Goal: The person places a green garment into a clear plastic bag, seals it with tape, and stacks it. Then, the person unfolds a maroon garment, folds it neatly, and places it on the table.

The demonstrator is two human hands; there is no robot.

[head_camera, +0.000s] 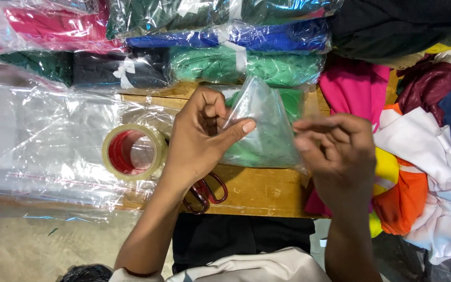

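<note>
Both forearms rise from the near edge of the wooden surface. The left hand pinches a clear plastic bag between thumb and curled fingers, held above the surface's middle. The right hand, blurred, has fingers bent toward the bag's right edge; its grip cannot be told. One tape roll and one pair of red-handled scissors lie beside the left wrist.

The left hand pinched a clear plastic bag holding folded green cloth, thumb on top; the blurred right hand hovered beside it, above a wooden table.
</note>
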